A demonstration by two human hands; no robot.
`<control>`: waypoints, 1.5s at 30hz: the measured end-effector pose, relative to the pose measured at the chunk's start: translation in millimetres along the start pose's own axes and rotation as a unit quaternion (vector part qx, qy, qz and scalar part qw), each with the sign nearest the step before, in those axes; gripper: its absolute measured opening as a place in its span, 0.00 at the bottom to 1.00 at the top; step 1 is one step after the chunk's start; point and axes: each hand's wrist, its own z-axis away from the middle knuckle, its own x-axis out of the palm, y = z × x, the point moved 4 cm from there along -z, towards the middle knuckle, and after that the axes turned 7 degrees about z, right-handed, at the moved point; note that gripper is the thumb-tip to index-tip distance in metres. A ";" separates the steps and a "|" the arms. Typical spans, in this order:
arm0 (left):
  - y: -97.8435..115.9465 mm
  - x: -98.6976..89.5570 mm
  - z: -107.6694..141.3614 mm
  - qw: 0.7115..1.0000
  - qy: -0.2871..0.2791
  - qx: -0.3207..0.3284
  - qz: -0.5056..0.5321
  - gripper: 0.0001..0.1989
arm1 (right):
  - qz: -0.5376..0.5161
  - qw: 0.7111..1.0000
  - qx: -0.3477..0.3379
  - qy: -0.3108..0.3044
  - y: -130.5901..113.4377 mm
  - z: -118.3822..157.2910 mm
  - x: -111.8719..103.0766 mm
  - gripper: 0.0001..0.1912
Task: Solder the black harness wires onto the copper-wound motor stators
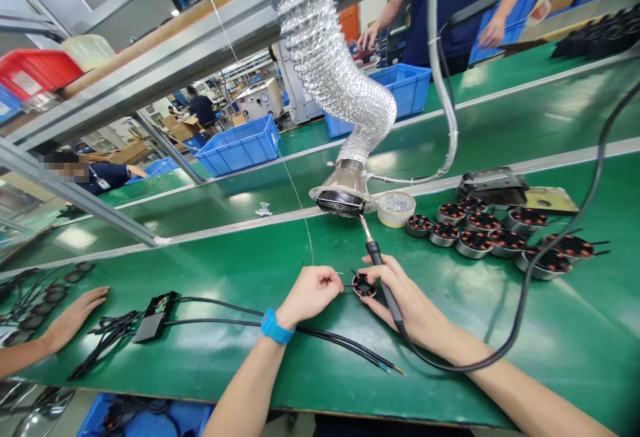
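Observation:
My left hand [313, 293], with a blue wristband, is closed in a pinch. Thin solder wire [300, 205] runs down from above into it, and a short end pokes out past the fingertips. Beside those fingertips is a small round motor stator [364, 285] with copper windings, held between the thumb and fingers of my right hand [407, 303]. That same hand also grips a soldering iron [387, 290], its tip pointing up and away toward the fume hood [345, 187]. Under my left wrist pass black cables [340, 340] from an open black box [156, 317].
Several stators [475, 243] stand at the right near a metal holder [493, 187]. A round tub [396, 209] sits by the hood. The iron's cord [525, 290] loops over my right forearm. A co-worker's hand [75, 317] rests at the left; blue bins [240, 147] stand behind.

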 end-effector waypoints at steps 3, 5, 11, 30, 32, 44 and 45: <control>2.7 12.7 -4.1 0.997 -0.036 0.005 0.068 0.11 | -0.015 1.000 -0.003 -0.013 1.0 -0.4 2.0 0.10; 4.9 19.5 -7.3 0.996 -0.039 0.013 0.084 0.13 | -0.021 1.000 -0.008 -0.019 0.6 -0.5 2.6 0.09; 5.7 12.4 -14.7 0.998 0.047 0.001 0.043 0.22 | -0.017 1.000 -0.010 -0.011 -0.8 0.0 2.0 0.10; 12.6 0.3 8.3 0.994 0.040 0.092 -0.039 0.25 | -0.029 1.000 0.010 0.008 1.8 -1.2 -3.7 0.11; 15.2 17.6 22.4 0.979 -0.085 0.141 -0.118 0.22 | -0.020 1.000 0.017 0.015 3.7 -0.1 -7.4 0.11; 18.3 42.3 30.6 0.979 -0.130 0.133 -0.087 0.10 | 0.027 0.998 0.045 0.033 10.1 2.9 -9.5 0.11; 18.1 33.1 26.5 0.991 -0.078 0.105 -0.015 0.10 | 0.027 0.998 0.042 0.034 10.1 2.6 -8.5 0.11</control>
